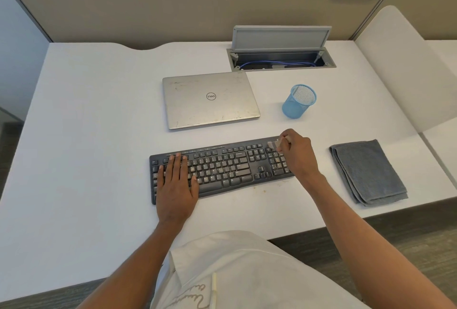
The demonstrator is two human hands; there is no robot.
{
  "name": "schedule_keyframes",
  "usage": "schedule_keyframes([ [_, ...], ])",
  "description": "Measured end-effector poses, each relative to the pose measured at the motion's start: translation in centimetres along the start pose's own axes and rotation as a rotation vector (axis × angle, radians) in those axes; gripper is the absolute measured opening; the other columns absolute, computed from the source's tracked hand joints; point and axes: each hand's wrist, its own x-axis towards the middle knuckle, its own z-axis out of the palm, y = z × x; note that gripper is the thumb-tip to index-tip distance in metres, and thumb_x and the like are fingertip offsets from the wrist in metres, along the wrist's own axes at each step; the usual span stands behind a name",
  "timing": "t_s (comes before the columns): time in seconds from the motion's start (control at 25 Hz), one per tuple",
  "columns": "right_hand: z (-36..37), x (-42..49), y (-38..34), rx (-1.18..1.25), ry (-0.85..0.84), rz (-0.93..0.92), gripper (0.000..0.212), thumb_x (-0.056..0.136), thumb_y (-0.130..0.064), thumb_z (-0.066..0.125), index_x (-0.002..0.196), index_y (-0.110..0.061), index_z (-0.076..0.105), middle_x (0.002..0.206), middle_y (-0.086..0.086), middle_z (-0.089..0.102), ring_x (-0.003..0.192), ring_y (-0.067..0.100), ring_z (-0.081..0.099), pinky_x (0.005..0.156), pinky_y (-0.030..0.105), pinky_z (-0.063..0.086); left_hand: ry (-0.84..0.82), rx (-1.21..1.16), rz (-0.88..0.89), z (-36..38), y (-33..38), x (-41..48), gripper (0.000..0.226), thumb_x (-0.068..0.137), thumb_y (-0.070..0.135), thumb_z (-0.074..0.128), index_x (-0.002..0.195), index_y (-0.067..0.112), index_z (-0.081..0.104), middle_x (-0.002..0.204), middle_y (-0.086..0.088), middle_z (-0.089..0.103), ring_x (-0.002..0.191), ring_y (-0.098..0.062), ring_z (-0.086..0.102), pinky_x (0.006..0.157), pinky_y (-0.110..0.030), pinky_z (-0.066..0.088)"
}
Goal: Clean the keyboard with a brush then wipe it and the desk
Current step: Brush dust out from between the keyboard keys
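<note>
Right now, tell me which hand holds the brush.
The right hand, over the keyboard number pad, grips the brush; the left hand lies flat on the keys, holding nothing.

Left hand [176, 185] lies flat, fingers straight; right hand [299, 154] curls its fingers, pinching a brush [273, 145]; both forearms reach forward.

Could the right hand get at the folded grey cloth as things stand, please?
Probably yes: the grey cloth lies beside the right hand on the desk, with nothing between them, though that hand grips the brush.
</note>
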Motion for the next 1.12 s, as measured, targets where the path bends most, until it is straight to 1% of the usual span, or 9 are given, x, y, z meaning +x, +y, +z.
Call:
schedule_keyframes([
  [0.12,-0.4,0.5,0.1,-0.041,-0.035,0.037,0.016,0.100,-0.018,0.045,0.094,-0.016,0.059,0.074,0.009,0.071,0.069,0.030,0.068,0.060,0.045,0.055,0.003,0.002,-0.004,0.0,0.0,0.0,0.063,0.107,0.038,0.032,0.161,0.006,0.041,0.168,-0.013,0.039,0.159,-0.030,0.032,0.132,-0.054,0.018],
  [0.32,-0.5,0.8,-0.7,0.017,0.017,0.032,0.017,0.100,-0.020,0.043,0.092,-0.020,0.057,0.073,0.007,0.070,0.072,0.031,0.068,0.066,0.048,0.056,0.008,-0.003,0.000,0.0,0.0,0.0,0.063,0.107,0.037,0.032,0.161,0.005,0.041,0.168,-0.014,0.039,0.158,-0.030,0.032,0.131,-0.055,0.019],
  [0.44,-0.1,0.5,-0.8,-0.029,0.006,0.031,0.017,0.101,-0.019,0.043,0.094,-0.019,0.059,0.074,0.006,0.070,0.072,0.029,0.068,0.065,0.049,0.057,0.001,-0.002,0.000,0.0,-0.1,0.0,0.063,0.108,0.038,0.032,0.162,0.006,0.039,0.169,-0.013,0.038,0.159,-0.030,0.031,0.132,-0.054,0.018],
  [0.56,0.0,0.4,-0.5,-0.078,-0.028,0.042,0.017,0.101,-0.019,0.044,0.096,-0.016,0.060,0.076,0.007,0.070,0.073,0.029,0.068,0.065,0.050,0.057,-0.001,-0.004,-0.003,0.1,-0.1,0.0,0.063,0.107,0.037,0.033,0.162,0.006,0.039,0.169,-0.013,0.038,0.159,-0.030,0.031,0.132,-0.054,0.018],
  [0.68,-0.6,0.9,-0.9,-0.164,-0.051,0.023,0.015,0.100,-0.013,0.046,0.094,-0.009,0.059,0.076,0.012,0.067,0.073,0.034,0.065,0.063,0.048,0.055,-0.002,-0.003,-0.004,0.2,0.0,0.0,0.063,0.108,0.038,0.031,0.162,0.006,0.039,0.169,-0.013,0.037,0.159,-0.029,0.030,0.132,-0.054,0.017],
  [0.72,-0.8,1.0,-1.2,-0.172,-0.043,0.007,0.014,0.100,-0.012,0.046,0.094,-0.008,0.058,0.076,0.013,0.066,0.072,0.035,0.063,0.063,0.047,0.053,-0.003,-0.005,-0.006,0.1,0.0,0.0,0.064,0.108,0.038,0.031,0.162,0.006,0.039,0.169,-0.013,0.037,0.159,-0.029,0.030,0.132,-0.054,0.017],
  [0.84,-0.7,1.0,-1.7,-0.150,-0.007,-0.018,0.015,0.102,-0.014,0.044,0.097,-0.009,0.057,0.075,0.012,0.066,0.071,0.035,0.062,0.063,0.047,0.051,-0.004,-0.012,-0.009,0.1,0.0,0.0,0.063,0.108,0.038,0.030,0.162,0.006,0.040,0.169,-0.013,0.038,0.159,-0.029,0.030,0.132,-0.054,0.018],
  [0.96,-0.2,0.7,-1.5,-0.121,-0.018,0.001,0.015,0.102,-0.016,0.044,0.097,-0.012,0.058,0.076,0.012,0.067,0.072,0.036,0.063,0.064,0.049,0.055,0.002,-0.014,-0.009,0.0,0.0,0.0,0.063,0.108,0.038,0.030,0.162,0.007,0.040,0.169,-0.013,0.038,0.159,-0.029,0.030,0.132,-0.054,0.018],
  [1.12,-0.2,0.6,-1.0,-0.199,-0.036,0.002,0.015,0.102,-0.012,0.045,0.098,-0.007,0.058,0.078,0.013,0.066,0.075,0.035,0.061,0.065,0.047,0.053,-0.001,-0.002,-0.009,0.1,0.0,0.0,0.063,0.108,0.038,0.030,0.162,0.007,0.040,0.169,-0.013,0.038,0.159,-0.028,0.030,0.132,-0.054,0.018],
])
